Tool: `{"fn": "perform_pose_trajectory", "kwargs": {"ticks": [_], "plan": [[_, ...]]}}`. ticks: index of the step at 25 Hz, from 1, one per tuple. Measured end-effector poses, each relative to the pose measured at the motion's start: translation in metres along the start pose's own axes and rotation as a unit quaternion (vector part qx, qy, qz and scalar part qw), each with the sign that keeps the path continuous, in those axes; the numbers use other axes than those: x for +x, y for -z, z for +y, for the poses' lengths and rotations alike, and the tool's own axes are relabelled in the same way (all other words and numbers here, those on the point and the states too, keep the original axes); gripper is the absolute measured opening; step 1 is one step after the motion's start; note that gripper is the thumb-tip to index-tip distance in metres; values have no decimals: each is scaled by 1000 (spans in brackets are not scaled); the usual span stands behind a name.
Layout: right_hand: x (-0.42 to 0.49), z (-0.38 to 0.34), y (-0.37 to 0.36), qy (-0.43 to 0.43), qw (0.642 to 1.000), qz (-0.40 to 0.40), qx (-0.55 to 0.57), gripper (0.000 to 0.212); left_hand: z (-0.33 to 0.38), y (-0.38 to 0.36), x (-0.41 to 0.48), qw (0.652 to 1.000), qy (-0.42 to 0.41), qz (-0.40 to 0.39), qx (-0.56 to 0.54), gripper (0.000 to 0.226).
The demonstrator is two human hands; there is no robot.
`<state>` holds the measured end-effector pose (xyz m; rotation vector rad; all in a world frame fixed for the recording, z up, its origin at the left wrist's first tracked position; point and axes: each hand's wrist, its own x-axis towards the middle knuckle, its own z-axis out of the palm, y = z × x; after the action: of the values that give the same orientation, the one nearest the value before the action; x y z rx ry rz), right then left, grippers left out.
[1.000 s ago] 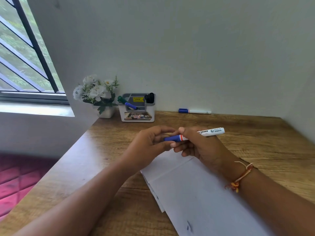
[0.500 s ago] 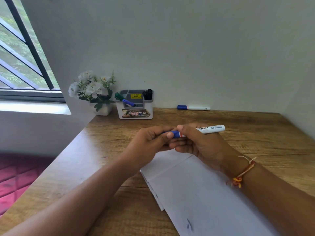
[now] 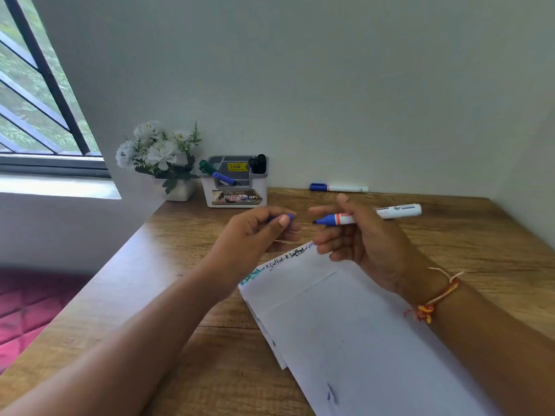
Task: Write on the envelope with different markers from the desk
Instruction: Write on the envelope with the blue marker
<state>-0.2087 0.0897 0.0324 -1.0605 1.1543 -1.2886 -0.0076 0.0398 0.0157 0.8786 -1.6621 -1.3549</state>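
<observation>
Where the organiser (image 3: 235, 187) sits, its yellow sticker (image 3: 237, 167) reads "49.00".

Blue-and-white marker (image 3: 372, 216); blue cap (image 3: 286, 217); white envelope (image 3: 345, 331), seemingly green and black writing; wood-grain desk (image 3: 450, 235).

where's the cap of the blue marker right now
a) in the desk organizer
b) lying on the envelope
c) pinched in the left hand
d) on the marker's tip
c: the blue cap sits pinched in the left hand, apart from the bare tip of the marker held in the right hand.
</observation>
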Motion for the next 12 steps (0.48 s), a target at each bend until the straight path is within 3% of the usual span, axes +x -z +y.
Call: {"fn": "perform_pose_trajectory", "kwargs": {"ticks": [3,7,12], "plan": [[8,2,13,12,996,83,-44,28,-6,10,3,990,-16,43,130,10],[10,11,19,47,980,83,-172,8,-15,9,3,968,-32,16,249,15],[11,27,18,100,935,89,-327,9,-14,9,4,949,-34,-17,312,16]]}}
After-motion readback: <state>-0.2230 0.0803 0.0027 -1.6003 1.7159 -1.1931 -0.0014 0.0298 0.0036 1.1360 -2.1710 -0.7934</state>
